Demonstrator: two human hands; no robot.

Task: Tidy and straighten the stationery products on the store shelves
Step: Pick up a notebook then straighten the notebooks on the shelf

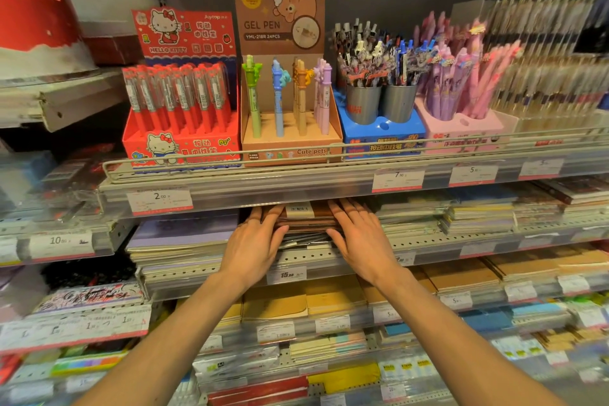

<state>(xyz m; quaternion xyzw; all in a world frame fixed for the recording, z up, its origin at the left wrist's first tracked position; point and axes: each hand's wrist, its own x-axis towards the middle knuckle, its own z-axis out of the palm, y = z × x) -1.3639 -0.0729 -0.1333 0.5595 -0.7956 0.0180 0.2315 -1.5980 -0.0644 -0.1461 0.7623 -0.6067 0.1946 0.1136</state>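
Squaring up a stack looks to be the step in hand: left hand and right hand, fingers straight, press either side of the brown notebook stack on the second shelf, beneath the far pen boxes, next needing an even inward push.

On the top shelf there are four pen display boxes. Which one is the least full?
The brown GEL PEN box, second from the left: only a few pens stand in it, with bare holes showing, while the red, blue and pink boxes are packed.
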